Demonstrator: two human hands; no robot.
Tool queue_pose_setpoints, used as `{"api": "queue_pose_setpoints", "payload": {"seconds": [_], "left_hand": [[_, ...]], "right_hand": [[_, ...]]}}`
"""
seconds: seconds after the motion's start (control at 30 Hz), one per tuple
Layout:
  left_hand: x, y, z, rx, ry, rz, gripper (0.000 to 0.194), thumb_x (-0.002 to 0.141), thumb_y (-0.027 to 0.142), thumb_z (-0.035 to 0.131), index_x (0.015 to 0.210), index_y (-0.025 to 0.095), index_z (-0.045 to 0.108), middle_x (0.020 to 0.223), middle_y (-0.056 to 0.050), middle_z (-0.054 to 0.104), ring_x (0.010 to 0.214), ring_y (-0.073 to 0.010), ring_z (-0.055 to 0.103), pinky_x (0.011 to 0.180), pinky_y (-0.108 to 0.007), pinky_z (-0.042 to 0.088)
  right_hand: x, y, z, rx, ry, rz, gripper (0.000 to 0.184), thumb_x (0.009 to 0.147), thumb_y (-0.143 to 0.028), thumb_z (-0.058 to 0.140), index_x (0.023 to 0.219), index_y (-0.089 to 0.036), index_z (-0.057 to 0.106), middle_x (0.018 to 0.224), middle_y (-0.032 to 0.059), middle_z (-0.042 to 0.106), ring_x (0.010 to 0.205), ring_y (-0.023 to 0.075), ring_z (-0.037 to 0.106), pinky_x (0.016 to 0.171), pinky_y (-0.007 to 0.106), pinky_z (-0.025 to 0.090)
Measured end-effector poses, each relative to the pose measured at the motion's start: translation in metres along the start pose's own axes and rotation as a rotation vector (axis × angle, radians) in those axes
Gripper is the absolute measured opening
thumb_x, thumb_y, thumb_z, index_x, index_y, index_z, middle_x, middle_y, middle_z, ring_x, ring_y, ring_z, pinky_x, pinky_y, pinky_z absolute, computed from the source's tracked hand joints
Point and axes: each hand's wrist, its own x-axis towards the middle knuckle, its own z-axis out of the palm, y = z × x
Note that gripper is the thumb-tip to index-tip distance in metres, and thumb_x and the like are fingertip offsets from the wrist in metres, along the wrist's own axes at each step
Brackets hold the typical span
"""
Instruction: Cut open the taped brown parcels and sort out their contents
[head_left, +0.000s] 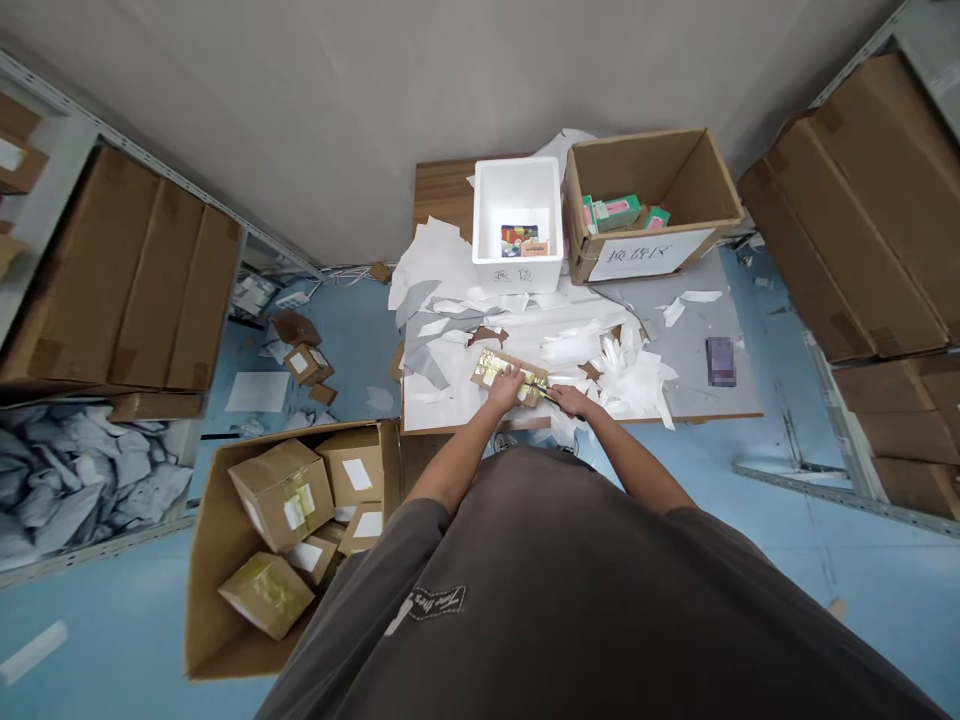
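A small flat cardboard box (489,366) with shiny yellowish tape lies near the table's front edge. My left hand (507,387) is closed on it, with the fingers bent over its top. In my closed right hand (571,400) is a slim dark tool that looks like a utility knife (541,389). Its tip points left and reaches over the right part of the box, close to my left fingers. Whether the tip is in the tape or only above it, I cannot tell. Torn white paper (634,375) is heaped just right of my right hand.
Behind the paper scraps stand a white foam box (517,275) with small packets and an open carton (652,155) with green-and-pink boxes. A purple blurred item (721,361) lies at right. A large carton of parcels (201,560) stands at left. Loaded shelves (862,230) flank both sides.
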Motion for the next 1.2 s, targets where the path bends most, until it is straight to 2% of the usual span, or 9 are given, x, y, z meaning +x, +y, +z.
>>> {"api": "queue_pose_setpoints", "payload": {"seconds": [0.27,0.43,0.53,0.6,0.67,0.8,0.93,1.07,1.2], "left_hand": [[0.001,-0.009,0.001,-0.008,-0.033,0.038,0.073,0.070,0.031,0.098,0.133,0.020,0.062,0.176,-0.019,0.034,0.163,-0.0394,0.033,0.131,-0.053,0.031],[0.003,-0.015,-0.004,-0.062,0.059,-0.007,0.069,0.095,0.046,0.075,0.156,0.025,0.051,0.166,-0.014,0.051,0.156,-0.0328,0.046,0.125,-0.044,0.040],[0.012,-0.021,-0.004,-0.009,0.122,-0.073,0.089,0.090,0.047,0.080,0.168,0.030,0.039,0.175,-0.014,0.038,0.163,-0.0391,0.030,0.130,-0.053,0.031],[0.020,-0.026,-0.003,0.013,0.101,-0.091,0.104,0.083,0.051,0.086,0.171,0.032,0.035,0.180,-0.014,0.027,0.168,-0.0433,0.013,0.132,-0.061,0.020],[0.030,-0.030,-0.003,0.009,0.057,-0.090,0.105,0.081,0.056,0.086,0.170,0.033,0.036,0.180,-0.014,0.027,0.168,-0.0438,0.008,0.132,-0.064,0.016],[0.039,-0.033,-0.006,0.018,0.039,-0.066,0.090,0.088,0.065,0.077,0.165,0.032,0.046,0.169,-0.018,0.046,0.163,-0.0435,0.027,0.130,-0.063,0.021],[0.027,-0.030,0.001,0.016,0.095,-0.115,0.082,0.096,0.068,0.065,0.163,0.024,0.050,0.152,-0.021,0.062,0.144,-0.0406,0.051,0.127,-0.056,0.030],[0.009,-0.025,0.020,0.001,0.194,-0.102,0.086,0.096,0.065,0.066,0.166,0.020,0.044,0.165,-0.022,0.050,0.149,-0.0400,0.045,0.132,-0.057,0.023],[0.000,-0.022,0.032,-0.036,0.252,-0.092,0.080,0.097,0.058,0.067,0.166,0.025,0.045,0.160,-0.018,0.056,0.147,-0.0380,0.047,0.134,-0.058,0.018]], "right_hand": [[-0.008,0.009,0.000,-0.041,-0.001,-0.015,0.040,0.113,-0.053,0.042,0.097,-0.022,0.062,0.064,-0.0024,0.060,0.047,0.0157,0.053,0.060,0.026,0.045],[-0.035,0.027,0.003,-0.113,0.075,0.000,0.038,0.113,-0.048,0.045,0.096,-0.022,0.065,0.075,0.0017,0.069,0.066,0.0186,0.063,0.072,0.026,0.047],[-0.045,0.030,0.006,-0.082,0.167,0.042,0.042,0.113,-0.056,0.043,0.106,-0.023,0.069,0.087,0.0037,0.074,0.075,0.0213,0.068,0.077,0.027,0.048],[-0.045,0.025,0.009,-0.072,0.214,0.050,0.044,0.114,-0.056,0.039,0.114,-0.025,0.070,0.097,0.0048,0.077,0.086,0.0245,0.071,0.081,0.029,0.049],[-0.043,0.017,0.013,-0.101,0.231,0.043,0.044,0.115,-0.052,0.034,0.121,-0.028,0.070,0.109,0.0057,0.078,0.101,0.0278,0.071,0.086,0.031,0.049],[-0.038,0.004,0.022,-0.204,0.236,-0.022,0.038,0.114,-0.048,0.042,0.137,-0.030,0.067,0.130,0.0070,0.075,0.121,0.0292,0.067,0.096,0.032,0.048],[-0.036,-0.004,0.026,-0.342,0.310,0.011,0.046,0.113,-0.050,0.044,0.151,-0.028,0.057,0.134,0.0134,0.069,0.117,0.0307,0.067,0.095,0.034,0.048],[-0.027,-0.013,0.027,-0.455,0.328,0.026,0.049,0.113,-0.052,0.045,0.155,-0.028,0.052,0.138,0.0172,0.065,0.114,0.0333,0.069,0.095,0.037,0.049],[-0.018,-0.019,0.030,-0.546,0.301,0.056,0.047,0.113,-0.052,0.044,0.150,-0.023,0.051,0.135,0.0198,0.067,0.114,0.0348,0.071,0.095,0.040,0.050]]}}
